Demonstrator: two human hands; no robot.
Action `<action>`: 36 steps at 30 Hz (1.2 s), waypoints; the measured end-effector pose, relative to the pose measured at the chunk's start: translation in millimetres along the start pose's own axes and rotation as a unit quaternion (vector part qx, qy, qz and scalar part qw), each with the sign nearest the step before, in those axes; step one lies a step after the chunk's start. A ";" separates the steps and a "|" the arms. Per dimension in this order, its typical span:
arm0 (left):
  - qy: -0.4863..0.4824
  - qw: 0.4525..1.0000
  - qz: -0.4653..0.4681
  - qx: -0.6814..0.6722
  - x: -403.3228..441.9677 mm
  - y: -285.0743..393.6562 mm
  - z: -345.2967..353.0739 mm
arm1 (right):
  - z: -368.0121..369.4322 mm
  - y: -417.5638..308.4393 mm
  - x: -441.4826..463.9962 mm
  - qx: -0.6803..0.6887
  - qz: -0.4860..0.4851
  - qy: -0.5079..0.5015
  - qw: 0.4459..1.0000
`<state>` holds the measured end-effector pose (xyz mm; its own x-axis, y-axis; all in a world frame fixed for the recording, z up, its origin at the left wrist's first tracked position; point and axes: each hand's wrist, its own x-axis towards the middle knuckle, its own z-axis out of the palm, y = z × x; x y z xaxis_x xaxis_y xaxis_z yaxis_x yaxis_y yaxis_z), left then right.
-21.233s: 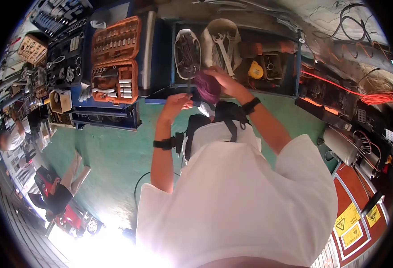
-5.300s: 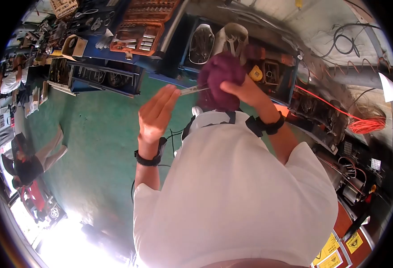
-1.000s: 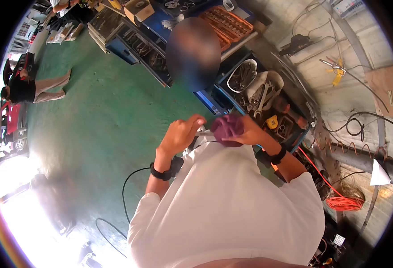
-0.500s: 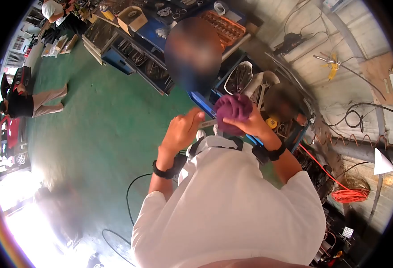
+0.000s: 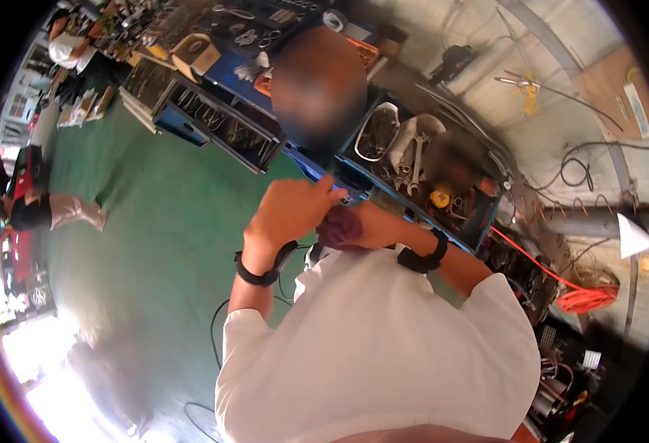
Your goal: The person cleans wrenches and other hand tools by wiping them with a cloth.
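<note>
In front of my waist, a crumpled purple cloth [image 5: 339, 227] is bunched between my two hands. My right hand [image 5: 375, 224] is closed on it from the right side. My left hand [image 5: 293, 210] is just above and left of the cloth, its back toward me and its fingers bent. Whatever the left fingertips hold, if anything, is hidden, and I cannot tell whether they touch the cloth. Past my hands is an open blue drawer [image 5: 435, 215] with wrenches [image 5: 415, 159] and a yellow tape measure [image 5: 440, 199].
A blue workbench cart with an open tool drawer [image 5: 225, 122] stands ahead, with a cardboard box [image 5: 195, 55] on top. An orange hose [image 5: 586, 299] hangs by the right wall. A person [image 5: 47, 212] is at the far left near a red car [image 5: 20, 255]; another person [image 5: 70, 50] is farther back.
The purple cloth and my right hand have moved down and left, toward my body. My left hand has come in close to the cloth. The person at the left has shifted lower in view.
</note>
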<state>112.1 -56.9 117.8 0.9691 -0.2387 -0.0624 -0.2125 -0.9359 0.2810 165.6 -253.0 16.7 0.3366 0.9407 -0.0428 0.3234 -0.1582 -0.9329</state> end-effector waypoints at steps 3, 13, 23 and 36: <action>0.037 0.997 -0.059 -0.046 9.1 -0.3 -7.2 | -14.9 1.7 -14.9 0.010 0.023 0.079 0.997; 0.097 0.816 -0.022 -0.570 42.8 47.3 81.3 | -19.4 2.0 -33.4 0.278 -0.028 0.306 0.910; 0.082 0.789 -0.027 -0.608 50.1 43.7 129.3 | -21.1 -42.4 -49.9 0.043 0.153 0.317 0.935; 0.097 0.812 -0.092 -0.568 30.4 14.2 157.9 | 14.5 2.7 -39.4 -0.180 0.189 0.248 0.933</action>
<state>118.7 -118.3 -31.4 0.9963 0.0259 -0.0821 0.0839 -0.0811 0.9932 140.5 -286.1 10.7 0.8264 0.5559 -0.0900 0.3447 -0.6258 -0.6997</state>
